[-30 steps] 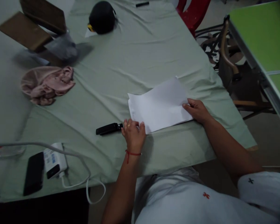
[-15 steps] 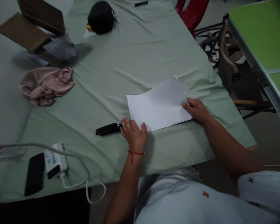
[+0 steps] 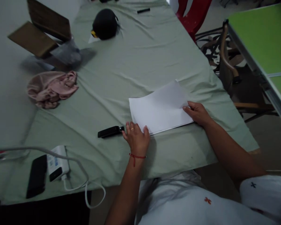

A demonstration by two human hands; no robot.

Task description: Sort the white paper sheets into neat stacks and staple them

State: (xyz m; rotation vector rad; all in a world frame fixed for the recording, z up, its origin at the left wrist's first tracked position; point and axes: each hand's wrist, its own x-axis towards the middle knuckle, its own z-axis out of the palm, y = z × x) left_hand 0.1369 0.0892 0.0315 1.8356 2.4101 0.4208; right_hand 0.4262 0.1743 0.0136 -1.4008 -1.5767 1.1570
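Note:
A small stack of white paper sheets [image 3: 159, 109] lies on the green cloth in front of me, its far edge curling up a little. My right hand [image 3: 198, 113] pinches the right side of the stack, thumb on top and fingers beneath. At the near left corner, my left hand [image 3: 137, 136] rests with its fingers spread, touching the edges of the sheets. A black stapler [image 3: 110, 132] lies just left of that hand, its end close to the fingertips.
Left on the cloth-covered table [image 3: 103, 165] are a phone [image 3: 36, 176], a white power bank [image 3: 58, 162] with a cable, and a crumpled pink cloth [image 3: 53, 89]. Farther back stand a brown board holder [image 3: 37, 40], a black rounded object [image 3: 105, 24] and a marker [image 3: 143, 10]. Chairs line the right.
The left fingers have shifted slightly off the stapler's end, so more of it shows. The right hand keeps its hold on the sheets. The whole view has shifted a little.

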